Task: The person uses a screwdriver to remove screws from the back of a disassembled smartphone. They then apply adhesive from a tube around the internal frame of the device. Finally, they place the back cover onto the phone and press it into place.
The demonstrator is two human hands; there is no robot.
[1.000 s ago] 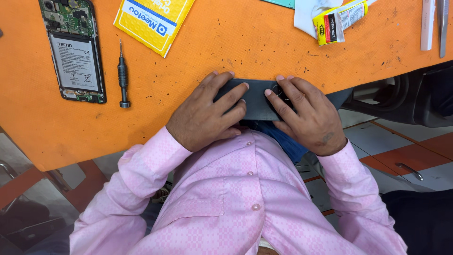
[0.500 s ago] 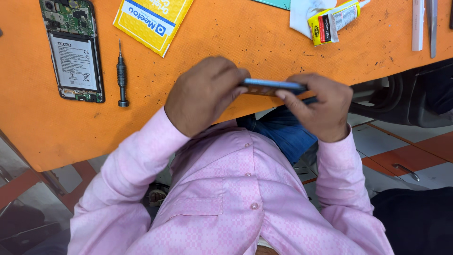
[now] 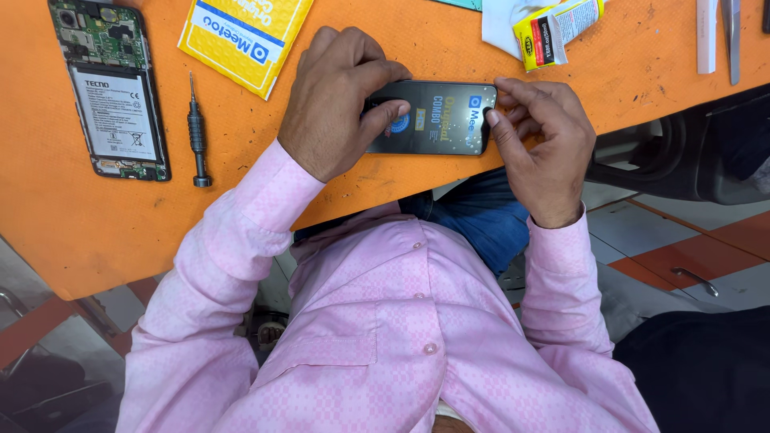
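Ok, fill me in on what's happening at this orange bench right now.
A person in a pink shirt holds a dark phone screen panel flat on the orange table. The left hand presses on one end, and the right hand pinches the other end with its fingertips. Off to the side lie an opened phone with its battery exposed, a small screwdriver, a yellow packet and a yellow glue tube.
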